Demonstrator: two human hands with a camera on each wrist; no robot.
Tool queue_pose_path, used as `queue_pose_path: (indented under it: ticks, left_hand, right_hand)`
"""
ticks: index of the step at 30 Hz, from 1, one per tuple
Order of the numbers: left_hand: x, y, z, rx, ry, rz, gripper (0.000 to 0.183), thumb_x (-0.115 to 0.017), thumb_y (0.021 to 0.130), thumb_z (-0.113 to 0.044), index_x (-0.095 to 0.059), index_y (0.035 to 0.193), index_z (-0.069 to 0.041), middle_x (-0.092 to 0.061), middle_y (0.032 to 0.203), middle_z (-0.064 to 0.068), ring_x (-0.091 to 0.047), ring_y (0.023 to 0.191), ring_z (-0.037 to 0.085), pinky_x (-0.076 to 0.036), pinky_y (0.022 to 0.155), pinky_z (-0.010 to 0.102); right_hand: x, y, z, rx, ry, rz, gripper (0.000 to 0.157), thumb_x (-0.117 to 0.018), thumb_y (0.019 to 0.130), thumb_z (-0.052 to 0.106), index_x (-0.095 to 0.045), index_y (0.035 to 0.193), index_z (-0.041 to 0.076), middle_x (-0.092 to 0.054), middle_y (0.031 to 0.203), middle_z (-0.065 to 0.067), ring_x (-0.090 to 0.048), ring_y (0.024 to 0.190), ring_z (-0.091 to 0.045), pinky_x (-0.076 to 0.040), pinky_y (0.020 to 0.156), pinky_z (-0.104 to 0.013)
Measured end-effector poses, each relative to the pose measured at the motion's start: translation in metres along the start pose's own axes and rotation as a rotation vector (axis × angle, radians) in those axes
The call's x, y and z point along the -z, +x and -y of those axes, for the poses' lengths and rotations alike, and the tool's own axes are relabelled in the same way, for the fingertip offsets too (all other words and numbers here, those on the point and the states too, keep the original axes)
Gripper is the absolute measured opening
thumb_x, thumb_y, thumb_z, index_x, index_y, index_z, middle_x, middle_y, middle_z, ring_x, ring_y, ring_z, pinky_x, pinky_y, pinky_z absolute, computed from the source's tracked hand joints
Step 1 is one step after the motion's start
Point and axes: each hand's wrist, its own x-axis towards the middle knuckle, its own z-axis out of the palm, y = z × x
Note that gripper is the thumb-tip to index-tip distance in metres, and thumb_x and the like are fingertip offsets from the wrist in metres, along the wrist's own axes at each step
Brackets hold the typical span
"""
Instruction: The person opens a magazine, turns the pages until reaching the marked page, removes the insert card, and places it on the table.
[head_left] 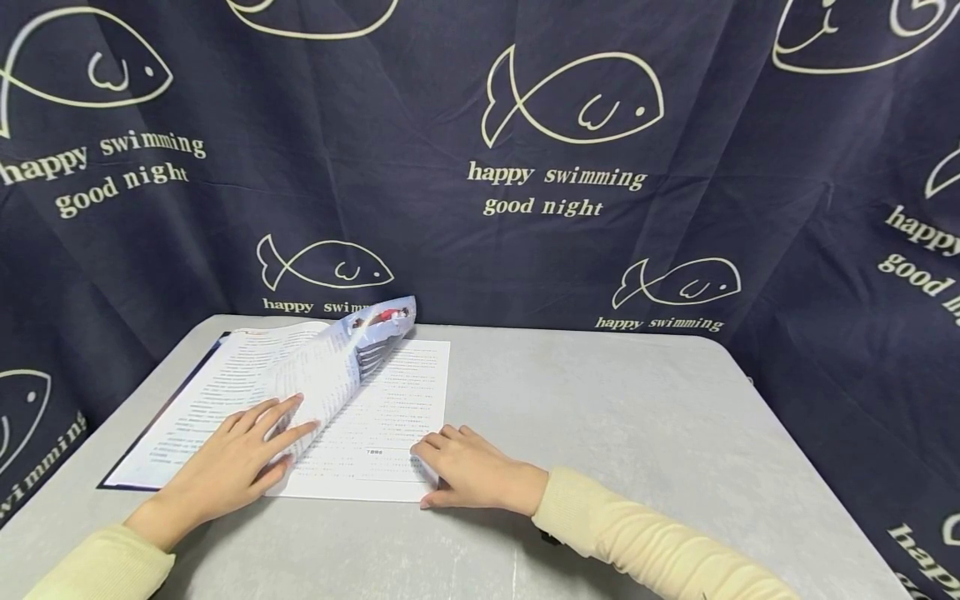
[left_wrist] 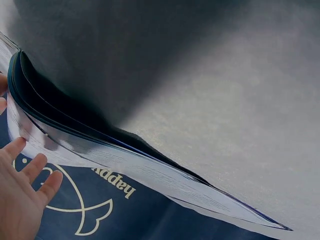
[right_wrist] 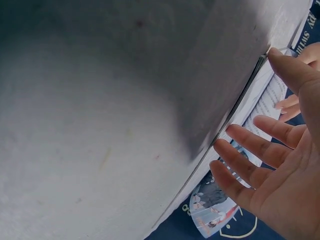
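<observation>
An open magazine (head_left: 405,400) with printed text pages lies on the table's left side. One page (head_left: 330,367) is lifted off the right-hand side and bends over toward the left; a picture with red and blue shows near its top. My left hand (head_left: 238,454) lies against the lower part of this page with fingers extended and spread. My right hand (head_left: 480,471) rests at the magazine's lower right corner, thumb at the edge and fingers on the page. In the right wrist view, the fingers of my right hand (right_wrist: 270,165) are apart and fairly straight along the magazine's edge.
The grey table (head_left: 600,433) extends to the right of the magazine. Behind and at both sides hangs a dark blue cloth (head_left: 435,200) with fish drawings and white lettering; it meets the table's back edge.
</observation>
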Motion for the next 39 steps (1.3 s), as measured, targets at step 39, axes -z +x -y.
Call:
queue_pose_path:
  ticks: [39]
  left_hand:
    - [0.0,-0.0007,0.0019,-0.01,-0.011,-0.024,0.044,-0.059,0.07,-0.025,-0.061,0.114,-0.017,-0.046,0.134,0.012,-0.045,0.115,0.034,-0.036,0.085,0.048]
  right_hand:
    - [0.0062,-0.0005,0.0004,-0.006,0.03,0.033,0.055,-0.062,0.08,0.049,-0.048,0.123,0.017,-0.061,0.116,0.002,-0.053,0.097,-0.011,-0.044,0.084,-0.03]
